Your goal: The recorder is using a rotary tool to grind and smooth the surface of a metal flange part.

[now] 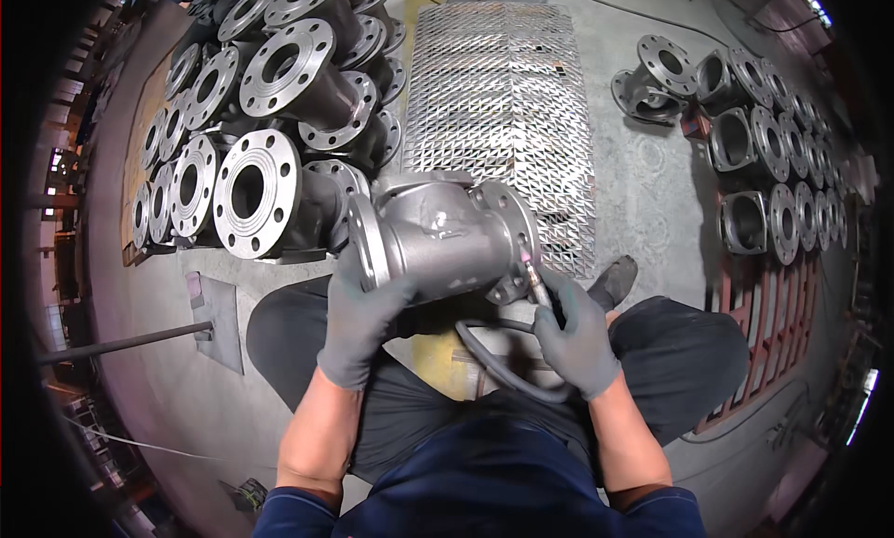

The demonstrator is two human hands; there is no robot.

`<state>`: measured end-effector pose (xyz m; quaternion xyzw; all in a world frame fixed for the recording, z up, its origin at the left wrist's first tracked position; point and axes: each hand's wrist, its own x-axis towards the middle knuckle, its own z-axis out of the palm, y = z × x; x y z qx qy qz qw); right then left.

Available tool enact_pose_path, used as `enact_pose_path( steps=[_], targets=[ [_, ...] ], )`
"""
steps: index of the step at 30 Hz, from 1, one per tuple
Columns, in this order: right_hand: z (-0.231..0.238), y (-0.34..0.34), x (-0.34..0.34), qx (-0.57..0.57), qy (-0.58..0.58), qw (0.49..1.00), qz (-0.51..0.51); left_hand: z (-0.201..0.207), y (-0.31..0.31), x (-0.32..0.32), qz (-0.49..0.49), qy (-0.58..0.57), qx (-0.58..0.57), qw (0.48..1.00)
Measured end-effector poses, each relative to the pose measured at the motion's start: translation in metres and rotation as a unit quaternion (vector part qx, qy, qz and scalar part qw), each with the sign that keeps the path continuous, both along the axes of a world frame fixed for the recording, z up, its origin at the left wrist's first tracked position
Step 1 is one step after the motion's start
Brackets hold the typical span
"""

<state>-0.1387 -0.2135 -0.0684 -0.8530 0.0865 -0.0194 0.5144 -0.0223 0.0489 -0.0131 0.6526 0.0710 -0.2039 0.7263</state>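
Note:
A grey metal valve body [438, 245] with round flanges at both ends lies across in front of me, over my lap. My left hand [361, 310], in a grey glove, is closed round its left flange from below. In my gloved right hand [575, 333] is a slim die grinder [537, 285] with a small pink grinding tip. That tip is at the inner side of the valve body's right flange; whether it touches cannot be made out. A thick dark hose [494, 363] loops below the right hand.
Flanged valve bodies [247, 193] are piled at the left. More castings [745, 223] stand in rows on a red pallet [768, 328] at the right. Ahead lies a perforated metal grating [498, 91]. A dark rod [126, 342] with a flat plate is on the left floor.

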Motion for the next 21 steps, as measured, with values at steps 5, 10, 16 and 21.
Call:
enact_pose_path(
  steps=[5, 10, 16, 21],
  targets=[
    [0.018, 0.010, 0.001, 0.018, 0.030, 0.999, 0.027, -0.002, 0.004, -0.013, 0.019, 0.008, 0.074, 0.997],
    [0.012, 0.009, 0.008, 0.040, 0.023, 0.998, 0.038, -0.005, 0.012, -0.012, 0.019, 0.046, 0.093, 0.994],
    [0.009, 0.005, 0.015, 0.079, 0.063, 0.994, 0.048, -0.001, 0.014, -0.009, 0.019, 0.054, 0.059, 0.997],
    [0.010, 0.003, 0.018, 0.068, 0.084, 0.992, 0.058, -0.009, 0.019, -0.013, 0.025, 0.069, 0.058, 0.996]
  ],
)
